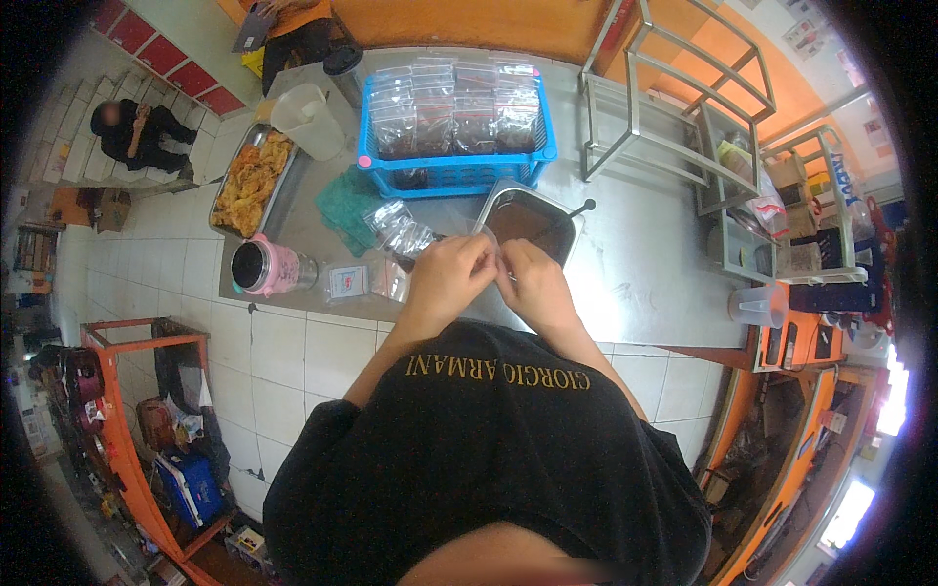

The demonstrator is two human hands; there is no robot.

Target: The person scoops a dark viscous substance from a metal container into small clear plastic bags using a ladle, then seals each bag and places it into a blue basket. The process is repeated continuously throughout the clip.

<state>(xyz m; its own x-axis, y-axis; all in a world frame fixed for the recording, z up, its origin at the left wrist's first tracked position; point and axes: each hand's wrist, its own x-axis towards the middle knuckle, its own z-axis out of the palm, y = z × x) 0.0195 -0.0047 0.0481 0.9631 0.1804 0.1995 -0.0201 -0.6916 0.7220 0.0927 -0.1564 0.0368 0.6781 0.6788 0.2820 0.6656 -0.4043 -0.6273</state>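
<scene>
My left hand [451, 278] and my right hand [535, 283] meet at the near edge of the steel table. Their fingertips pinch a small clear plastic bag [487, 230] between them; its lower part is hard to make out. Just beyond my right hand sits a steel tray [576, 234] of dark brown sauce, a dark handle [583, 207] resting over its rim. Several shiny filled bags [399, 229] lie beside my left hand. Behind them stands a blue basket [459, 178] packed with upright clear zip bags [474, 117] of dark contents.
Left on the table [640, 269] are a teal cloth [342, 207], flat clear packets [347, 281], a pink-lidded bottle [266, 267], a tray of fried food [252, 186] and a plastic jug [309, 122]. A metal rack [645, 117] stands right. Two people are farther off.
</scene>
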